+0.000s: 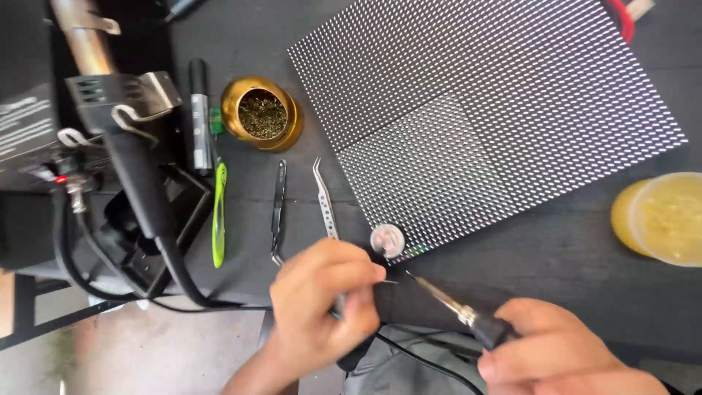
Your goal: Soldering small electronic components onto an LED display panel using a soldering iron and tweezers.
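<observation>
Far left a black soldering station [33, 139] with a red light, its black hot-air handle [139, 183] parked in a metal holder, thick black cable looping down off the table edge. Next a black-and-silver pen-like tool [198, 117] lying upright, just below it a lime green handled tool [219, 216]. Gold tip-cleaner pot [262, 113] full of brass wool sits near the top, just beside the pen tool. Then dark tweezers [278, 212] and curved silver tweezers [325, 201] lying side by side, apart, on the dark table [570, 256]. Left hand [325, 300] low centre, fingers curled tight and pinched together on a thin wire [389, 281] poking out toward the right; hand blurred, what else it grips cannot tell. Small round silver disc [387, 240] rests just above that hand at the lower corner of the LED panel [482, 117], a big tilted black board of white dots filling the upper middle and right. Right hand [563, 355] bottom right, closed around the black handle of a soldering iron [457, 307], metal tip angled up-left and ending just beside the wire, near the left fingertips, close to the panel corner. Black cord runs down from between the hands over grey fabric. Far right a yellow translucent cup [662, 218], cut by the frame edge, well apart from both hands
</observation>
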